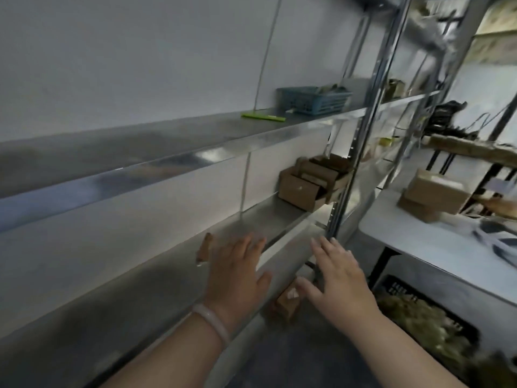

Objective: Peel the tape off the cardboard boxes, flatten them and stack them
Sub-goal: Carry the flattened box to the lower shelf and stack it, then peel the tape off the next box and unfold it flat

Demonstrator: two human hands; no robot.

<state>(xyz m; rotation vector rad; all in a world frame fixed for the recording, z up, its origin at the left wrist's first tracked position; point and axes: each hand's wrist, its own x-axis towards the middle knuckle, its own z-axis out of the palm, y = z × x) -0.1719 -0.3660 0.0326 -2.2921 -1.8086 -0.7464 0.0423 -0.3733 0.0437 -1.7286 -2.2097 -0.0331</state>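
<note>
Several brown cardboard boxes (310, 182) stand clustered at the far end of the lower metal shelf (156, 281). A small brown box (288, 302) lies on the floor below the shelf edge, between my hands. My left hand (237, 273), with a pale bracelet on the wrist, hovers over the shelf front, fingers spread and empty. My right hand (340, 275) is open too, stretched toward the shelf's upright post. A small brown scrap (205, 247) sits on the shelf just left of my left hand. Two stacked boxes (432, 193) rest on the white table.
The upper shelf (167, 147) carries a blue basket (314, 99) and a green strip (263, 116). A metal upright post (361, 141) divides the shelving. The white table (436, 247) stands at right, and a black crate (425, 323) of greenish material sits under it.
</note>
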